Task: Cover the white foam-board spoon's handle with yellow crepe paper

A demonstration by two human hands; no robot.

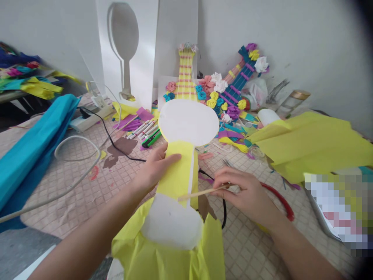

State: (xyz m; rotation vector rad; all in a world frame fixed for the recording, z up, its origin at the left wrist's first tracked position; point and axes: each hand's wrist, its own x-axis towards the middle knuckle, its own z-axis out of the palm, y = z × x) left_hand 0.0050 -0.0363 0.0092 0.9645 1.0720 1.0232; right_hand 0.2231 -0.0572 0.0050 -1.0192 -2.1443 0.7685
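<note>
A white guitar-shaped foam cutout [188,122] lies on the table in front of me, its neck wrapped in yellow crepe paper [178,173] that bunches round the near end. My left hand [154,167] presses on the yellow paper at the neck, fingers curled over its left edge. My right hand [243,194] pinches a thin wooden stick [201,193], whose tip rests on the neck's right edge.
Two finished paper guitars with paper flowers [186,83] [237,83] lean against the wall. Markers [144,130], a black cable [116,146], a power strip [90,120], blue paper [32,147] at left, yellow paper sheets [309,144] and red-handled scissors [279,198] at right.
</note>
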